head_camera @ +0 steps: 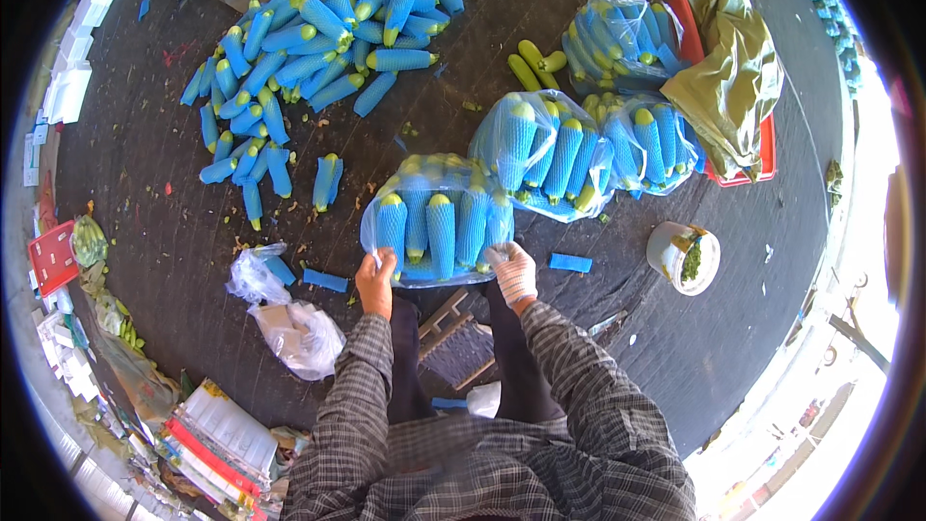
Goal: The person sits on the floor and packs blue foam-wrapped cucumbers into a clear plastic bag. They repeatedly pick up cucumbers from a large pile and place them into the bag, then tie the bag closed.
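A clear plastic bag [425,282] stands on the dark floor in front of me, filled with zucchini [440,237] in blue foam net sleeves. My left hand [376,282], bare, pinches the near left edge of the bag. At the near right edge, my right hand [515,273] in a whitish knit glove grips the film. Touching this bag on its right is another filled bag [541,155], with a third bag [647,145] beyond it. The contents at the bottom of the near bag are partly hidden by the film.
A large heap of sleeved zucchini [311,43] lies at the upper left. Several bare zucchini [535,65] rest by a further bag [615,40]. Olive cloth [723,72] covers a red crate [768,148]. A white bucket [669,250] stands right; plastic wrapping [300,336] lies left.
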